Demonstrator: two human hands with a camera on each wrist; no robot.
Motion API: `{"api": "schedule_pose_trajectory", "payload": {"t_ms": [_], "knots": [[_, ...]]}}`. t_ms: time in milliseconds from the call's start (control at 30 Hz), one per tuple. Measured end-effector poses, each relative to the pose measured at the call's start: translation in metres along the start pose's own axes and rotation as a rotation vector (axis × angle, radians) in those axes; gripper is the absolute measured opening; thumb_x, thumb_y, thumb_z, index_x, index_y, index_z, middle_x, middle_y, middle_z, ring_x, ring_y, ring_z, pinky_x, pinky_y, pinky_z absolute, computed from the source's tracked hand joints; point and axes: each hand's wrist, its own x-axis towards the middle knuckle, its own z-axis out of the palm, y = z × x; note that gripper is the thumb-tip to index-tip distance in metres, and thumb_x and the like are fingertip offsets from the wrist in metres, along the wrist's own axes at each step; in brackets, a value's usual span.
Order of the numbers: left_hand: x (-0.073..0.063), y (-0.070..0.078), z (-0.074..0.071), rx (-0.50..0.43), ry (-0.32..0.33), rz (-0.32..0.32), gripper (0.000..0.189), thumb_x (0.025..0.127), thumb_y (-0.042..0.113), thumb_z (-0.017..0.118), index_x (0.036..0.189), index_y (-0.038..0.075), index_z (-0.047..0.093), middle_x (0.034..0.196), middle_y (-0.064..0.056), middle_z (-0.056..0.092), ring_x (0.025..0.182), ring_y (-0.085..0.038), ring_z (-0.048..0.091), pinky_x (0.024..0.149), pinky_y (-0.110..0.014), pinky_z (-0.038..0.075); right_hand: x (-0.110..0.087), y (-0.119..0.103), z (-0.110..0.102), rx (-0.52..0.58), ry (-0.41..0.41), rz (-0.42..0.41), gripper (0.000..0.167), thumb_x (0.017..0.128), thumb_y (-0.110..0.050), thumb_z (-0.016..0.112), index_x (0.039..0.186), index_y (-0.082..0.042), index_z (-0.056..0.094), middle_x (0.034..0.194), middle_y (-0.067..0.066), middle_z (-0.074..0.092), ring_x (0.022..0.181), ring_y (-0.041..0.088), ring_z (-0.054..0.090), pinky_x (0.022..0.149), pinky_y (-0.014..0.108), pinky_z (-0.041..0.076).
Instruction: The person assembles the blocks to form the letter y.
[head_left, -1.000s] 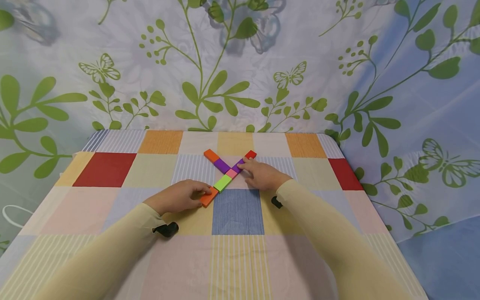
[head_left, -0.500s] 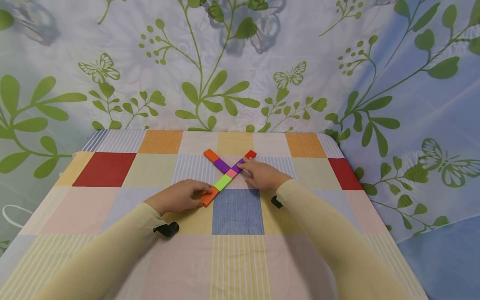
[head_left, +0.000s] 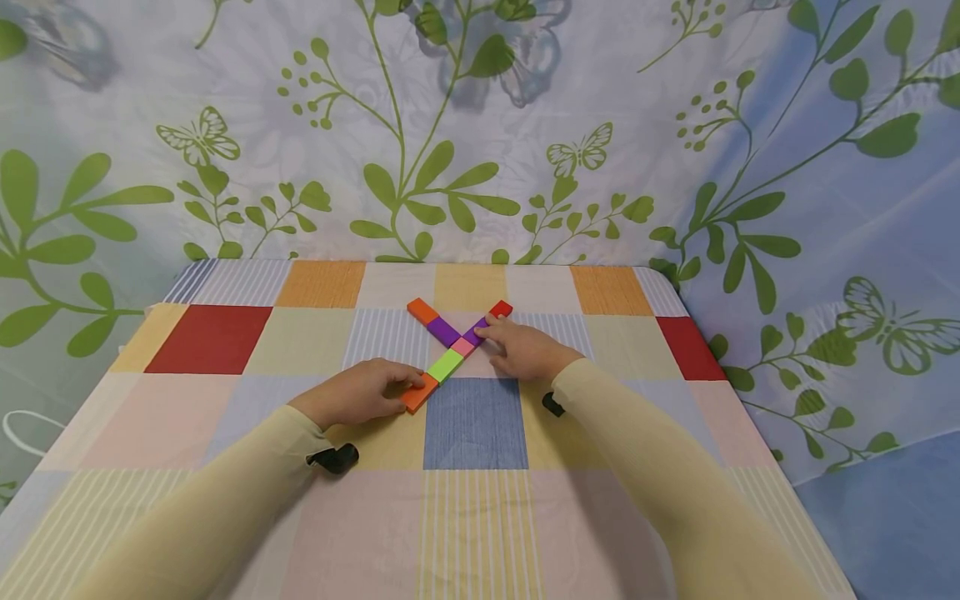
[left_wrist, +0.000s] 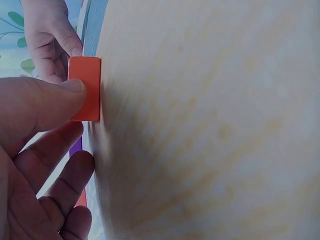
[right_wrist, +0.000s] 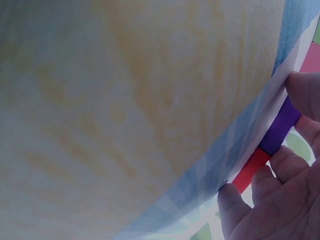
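Several flat rectangular blocks lie end to end on the cloth in a Y shape. Its stem runs from a near orange block (head_left: pixel 420 397) through a green block (head_left: pixel 446 365) to a pink block (head_left: pixel 464 346). My left hand (head_left: pixel 367 390) pinches the near orange block, thumb on its end in the left wrist view. On the right branch, my right hand (head_left: pixel 528 350) holds a purple block (right_wrist: pixel 281 127) between thumb and index finger. Its other fingertips lie along the red block (head_left: pixel 501 308) beyond. The left branch has a purple block (head_left: pixel 444 332) and a far orange block (head_left: pixel 422 311).
A patchwork cloth (head_left: pixel 480 517) covers the table, whose far edge meets a curtain (head_left: pixel 285 150) with green leaves and butterflies. A white cord loop (head_left: pixel 30 433) shows beyond the left edge. Dark wrist devices sit under both cuffs.
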Motion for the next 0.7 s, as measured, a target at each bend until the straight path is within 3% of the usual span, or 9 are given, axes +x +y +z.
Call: {"api": "schedule_pose_trajectory", "payload": {"t_ms": [700], "knots": [[0.0009, 0.0006, 0.0008, -0.001, -0.002, -0.008, 0.043, 0.097, 0.013, 0.076, 0.139, 0.017, 0.069, 0.149, -0.004, 0.064, 0.139, -0.03, 0.059, 0.116, -0.051, 0.048, 0.0007, 0.0011, 0.0021, 0.006, -0.004, 0.015, 0.063, 0.107, -0.029, 0.06, 0.165, -0.026, 0.037, 0.178, 0.004, 0.013, 0.165, 0.025, 0.015, 0.132, 0.044, 0.022]]}}
